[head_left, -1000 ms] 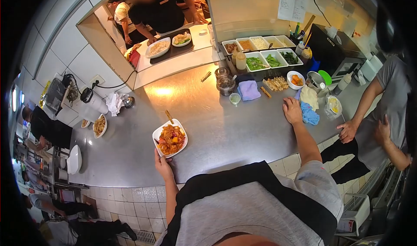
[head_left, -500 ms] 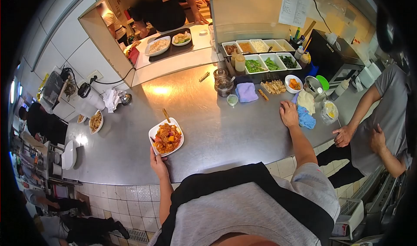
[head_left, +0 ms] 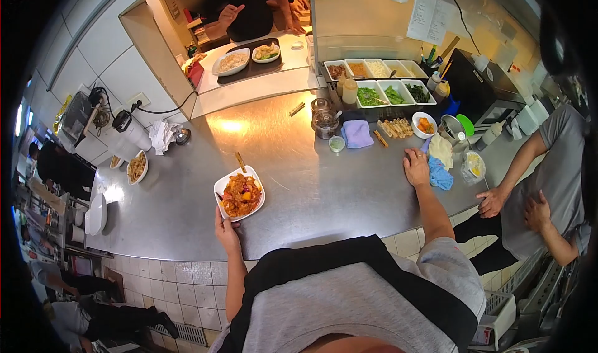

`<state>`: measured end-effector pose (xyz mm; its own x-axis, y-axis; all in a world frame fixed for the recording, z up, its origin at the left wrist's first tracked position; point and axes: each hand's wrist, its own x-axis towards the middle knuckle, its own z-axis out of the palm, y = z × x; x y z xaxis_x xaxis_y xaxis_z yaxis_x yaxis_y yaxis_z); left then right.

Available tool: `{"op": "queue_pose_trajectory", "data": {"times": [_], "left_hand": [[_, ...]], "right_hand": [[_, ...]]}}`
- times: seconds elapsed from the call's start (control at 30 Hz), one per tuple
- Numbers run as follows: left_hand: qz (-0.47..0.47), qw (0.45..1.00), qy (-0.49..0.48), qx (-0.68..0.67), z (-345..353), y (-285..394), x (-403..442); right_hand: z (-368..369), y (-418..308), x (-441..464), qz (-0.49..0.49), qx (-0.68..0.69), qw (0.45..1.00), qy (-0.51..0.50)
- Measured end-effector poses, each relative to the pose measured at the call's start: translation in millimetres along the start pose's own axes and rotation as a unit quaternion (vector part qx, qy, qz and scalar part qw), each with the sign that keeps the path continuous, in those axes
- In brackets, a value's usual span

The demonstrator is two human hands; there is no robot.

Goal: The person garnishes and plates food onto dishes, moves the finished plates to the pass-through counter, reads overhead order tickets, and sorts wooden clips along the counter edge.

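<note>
A white square bowl (head_left: 218,187) filled with glossy red-orange saucy food (head_left: 242,195) rests on the steel counter. A wooden clothespin (head_left: 240,161) stands at its far rim. My left hand (head_left: 227,230) grips the bowl's near-left edge; part of the fingers is hidden by it. On the right, my right hand (head_left: 416,167) lies palm down on the counter with fingers stretched out, holding nothing. Close beside it are a blue cloth (head_left: 440,174) and a cream cloth (head_left: 441,151). Several clothespins (head_left: 395,128) lie in a row beyond that hand.
Ingredient tubs (head_left: 370,94) line the back, with jars (head_left: 325,124) and a purple cloth (head_left: 357,134) before them. A tray (head_left: 252,68) with two dishes sits in the pass window. Bowls (head_left: 97,215) stand at left. A co-worker (head_left: 551,178) stands at right.
The view has shifted slightly. A person behind the pass window has raised one hand from near the tray. My hands and the bowl stay in the same places on the counter.
</note>
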<state>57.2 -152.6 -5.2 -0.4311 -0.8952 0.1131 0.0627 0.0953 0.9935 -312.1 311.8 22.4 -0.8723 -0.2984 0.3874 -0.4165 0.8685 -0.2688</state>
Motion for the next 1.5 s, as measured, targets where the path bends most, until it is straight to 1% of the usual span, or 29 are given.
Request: {"op": "queue_pose_trajectory", "data": {"times": [0.5,0.6,0.7,0.77,0.9,1.03,1.13,1.23,1.3,1.37,1.43,1.5], "left_hand": [[0.012,1.000,0.007,-0.004,4,5,-2],[-0.030,0.999,-0.019,-0.024,1,11,-1],[-0.134,0.981,-0.009,-0.140,9,28,-8],[-0.143,0.977,-0.010,-0.155,18,30,-5],[-0.147,0.972,-0.025,-0.180,49,23,19],[-0.123,0.977,-0.050,-0.164,90,8,49],[-0.137,0.974,-0.081,-0.160,108,9,65],[-0.149,0.974,-0.091,-0.145,126,14,79],[-0.141,0.976,-0.074,-0.146,141,18,90],[-0.164,0.969,-0.101,-0.154,158,14,116],[-0.190,0.942,-0.133,-0.241,175,6,145],[-0.206,0.932,-0.064,-0.290,194,-14,172]], "right_hand": [[-5,-5,-1,-0.003,-0.007,1.000,0.003],[-2,-3,-1,-0.009,-0.008,1.000,0.008],[-1,-1,0,-0.014,-0.008,1.000,0.011],[-2,-3,0,-0.014,-0.007,1.000,0.010],[-2,-3,0,-0.015,0.005,1.000,0.007],[-2,-3,0,-0.011,0.007,1.000,0.008],[-2,-1,-1,-0.014,0.007,1.000,0.010],[-3,-2,0,-0.017,0.000,1.000,0.016],[-2,-2,0,-0.023,-0.011,1.000,0.017],[2,0,1,-0.031,-0.023,0.999,0.014],[2,-2,1,-0.034,-0.010,0.999,0.017],[0,-3,0,-0.033,-0.014,0.999,0.020]]}}
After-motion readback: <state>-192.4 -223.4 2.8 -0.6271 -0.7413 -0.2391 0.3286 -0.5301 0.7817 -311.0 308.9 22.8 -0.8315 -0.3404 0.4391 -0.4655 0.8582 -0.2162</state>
